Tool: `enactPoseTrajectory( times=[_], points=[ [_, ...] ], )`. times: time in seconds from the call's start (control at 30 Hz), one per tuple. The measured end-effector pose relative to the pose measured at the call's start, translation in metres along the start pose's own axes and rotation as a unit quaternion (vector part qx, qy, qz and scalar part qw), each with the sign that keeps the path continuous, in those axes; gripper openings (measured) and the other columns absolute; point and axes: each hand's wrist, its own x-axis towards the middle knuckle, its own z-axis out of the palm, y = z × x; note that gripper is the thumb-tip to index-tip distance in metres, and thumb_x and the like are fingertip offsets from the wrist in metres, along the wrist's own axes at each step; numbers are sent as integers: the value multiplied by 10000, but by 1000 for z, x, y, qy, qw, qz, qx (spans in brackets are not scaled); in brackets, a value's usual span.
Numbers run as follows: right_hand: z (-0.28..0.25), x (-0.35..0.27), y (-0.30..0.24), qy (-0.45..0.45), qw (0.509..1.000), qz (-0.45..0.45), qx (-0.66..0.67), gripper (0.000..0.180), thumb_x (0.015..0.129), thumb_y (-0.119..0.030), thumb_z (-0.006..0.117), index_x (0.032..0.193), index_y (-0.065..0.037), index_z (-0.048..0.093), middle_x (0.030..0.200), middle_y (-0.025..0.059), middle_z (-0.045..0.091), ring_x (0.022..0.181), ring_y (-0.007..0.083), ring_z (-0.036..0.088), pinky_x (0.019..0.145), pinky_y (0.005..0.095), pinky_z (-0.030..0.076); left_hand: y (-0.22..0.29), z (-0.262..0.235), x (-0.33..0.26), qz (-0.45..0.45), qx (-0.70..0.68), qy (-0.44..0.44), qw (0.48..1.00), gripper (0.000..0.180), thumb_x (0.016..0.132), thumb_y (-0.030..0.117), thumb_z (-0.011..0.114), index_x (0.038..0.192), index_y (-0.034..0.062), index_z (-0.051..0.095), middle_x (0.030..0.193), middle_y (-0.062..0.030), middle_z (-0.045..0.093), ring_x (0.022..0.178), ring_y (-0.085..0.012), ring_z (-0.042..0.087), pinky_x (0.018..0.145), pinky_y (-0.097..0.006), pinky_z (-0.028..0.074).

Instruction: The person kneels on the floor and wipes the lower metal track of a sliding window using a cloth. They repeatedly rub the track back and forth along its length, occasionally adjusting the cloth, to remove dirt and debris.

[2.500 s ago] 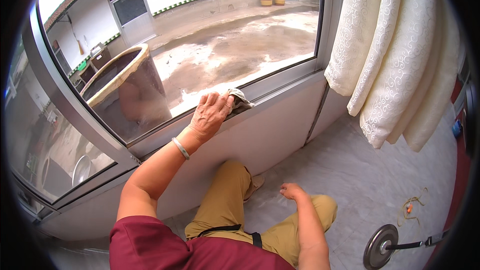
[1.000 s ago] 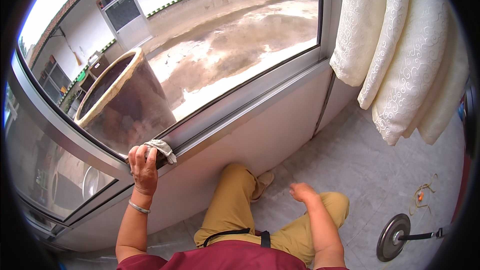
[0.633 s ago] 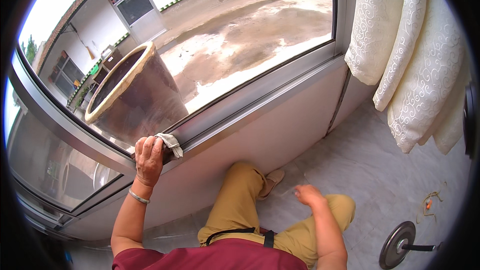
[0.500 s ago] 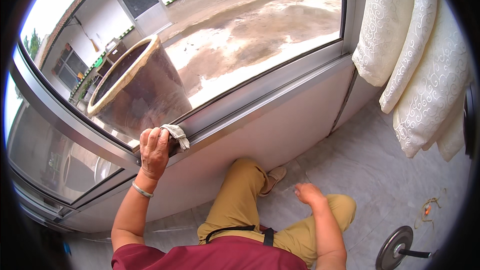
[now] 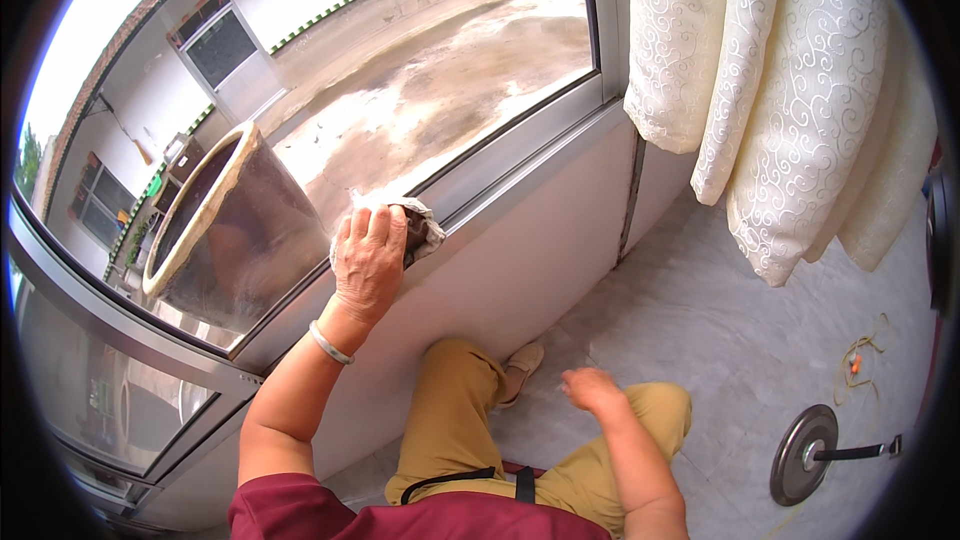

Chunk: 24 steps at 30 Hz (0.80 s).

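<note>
One hand works: left hand, grip closed flat over a crumpled pale cloth, fingers curled on top, pressing it to the smooth metal window frame at the glass's lower edge. Right hand hangs below the frame, fingers loosely apart, holding nothing. Cream embossed curtain hangs in soft folds right of the frame; big clay pot stands outside behind the glass.
</note>
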Motion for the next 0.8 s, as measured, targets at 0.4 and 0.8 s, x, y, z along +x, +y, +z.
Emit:
enactPoseTrajectory(
  times=[0.4, 0.8],
  points=[
    [-6, -15, 0, 16, 1000, 5, 9, 270, 966, -273, 544, 1141, -99, 655, 1097, 149, 692, 1074, 347, 635, 902, 482, 483, 86, 89, 158, 70, -12, 13, 997, 242, 786, 131, 595, 1000, 36, 656, 1017, -92, 574, 968, -247, 542, 864, -358, 438],
    [2, -13, 20, 36, 998, 21, 43, 243, 945, -259, 574, 1089, -88, 670, 1066, 141, 695, 1028, 350, 645, 877, 475, 501, 174, 149, 290, 50, -51, 9, 997, 167, 759, 86, 618, 908, 23, 660, 968, -112, 567, 936, -271, 547, 813, -382, 438]
  ],
)
